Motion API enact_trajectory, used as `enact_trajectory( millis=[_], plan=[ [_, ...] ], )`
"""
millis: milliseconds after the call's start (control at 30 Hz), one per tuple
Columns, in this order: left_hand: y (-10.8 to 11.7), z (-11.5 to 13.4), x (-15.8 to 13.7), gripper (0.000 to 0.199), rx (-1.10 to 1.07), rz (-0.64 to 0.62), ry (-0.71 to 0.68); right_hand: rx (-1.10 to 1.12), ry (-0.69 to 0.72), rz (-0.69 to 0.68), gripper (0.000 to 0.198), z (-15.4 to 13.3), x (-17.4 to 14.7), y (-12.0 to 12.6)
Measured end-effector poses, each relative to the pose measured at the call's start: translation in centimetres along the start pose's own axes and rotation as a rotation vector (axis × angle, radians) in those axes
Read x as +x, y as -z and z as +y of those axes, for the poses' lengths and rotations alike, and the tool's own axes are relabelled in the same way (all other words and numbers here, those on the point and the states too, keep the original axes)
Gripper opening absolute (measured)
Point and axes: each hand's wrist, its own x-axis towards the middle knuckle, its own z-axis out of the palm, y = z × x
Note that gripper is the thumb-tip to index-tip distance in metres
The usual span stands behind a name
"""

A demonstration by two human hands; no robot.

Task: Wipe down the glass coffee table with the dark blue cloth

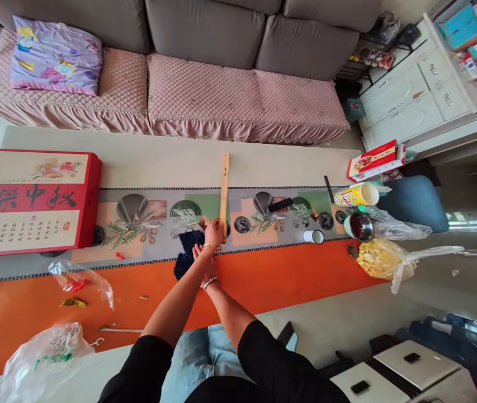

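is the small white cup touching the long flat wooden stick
No, the small white cup sits well to the right of the long flat wooden stick, with patterned grey runner between them.

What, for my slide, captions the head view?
Left hand on flat tan wooden strip, right hand at dark blue cloth.

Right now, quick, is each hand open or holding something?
Left hand: on the stick; can't tell if it's closed.
Right hand: by the dark cloth; can't tell if open or closed.
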Motion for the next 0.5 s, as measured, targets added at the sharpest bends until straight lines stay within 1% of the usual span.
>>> enact_trajectory(
  millis=[100, 300, 400, 500],
  plan=[
    [-4.6, 2.7, -0.4, 0.025, 0.032, -0.063, -0.02, 0.018, -0.024, -0.013, 0.074, 0.1, -0.1, 0.3],
    [-12.6, 7.5, -1.2, 0.027, 0.118, -0.216, -0.036, -0.013, -0.002, -0.035, 0.074, 0.0, -0.3, 1.0],
    [-15.5, 9.1, -1.3, 0.026, 0.161, -0.309, -0.029, -0.016, 0.006, -0.036, 0.074, 0.1, -0.3, 1.0],
    [-17.2, 9.9, -1.3, 0.023, 0.2, -0.39, -0.004, -0.016, 0.007, -0.051, 0.072, 0.2, -0.3, 1.1]
  ],
)
